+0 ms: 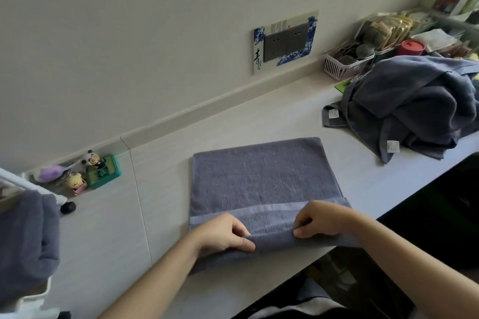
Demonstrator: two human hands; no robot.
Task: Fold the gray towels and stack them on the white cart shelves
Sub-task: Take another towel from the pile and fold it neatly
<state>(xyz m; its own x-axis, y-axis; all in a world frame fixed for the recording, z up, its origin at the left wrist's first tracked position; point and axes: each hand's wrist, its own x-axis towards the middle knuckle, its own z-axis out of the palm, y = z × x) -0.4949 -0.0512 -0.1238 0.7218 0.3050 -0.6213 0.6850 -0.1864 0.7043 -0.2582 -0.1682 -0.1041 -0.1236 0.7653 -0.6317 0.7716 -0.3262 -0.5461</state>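
Gray towel point(261, 181) flat on white desk point(160, 163) at frame centre, left hand point(228, 235) and right hand point(321, 220) pinching its folded near edge, unfolded towel pile point(412, 103) upper right

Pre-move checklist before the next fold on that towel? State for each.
1. Both hands on the near edge: ok. Left hand and right hand each pinch the near fold of the gray towel.
2. Towel lying flat: ok. The far part is spread smooth on the counter.
3. Space beyond the towel's far edge: ok. Bare counter up to the wall.
4. Side edges lined up: cannot tell. The hands cover the near corners.
5. Unfolded pile clear of the work area: ok. It sits apart to the right.
6. Room on the white cart: cannot tell. Only its corner shows at left.
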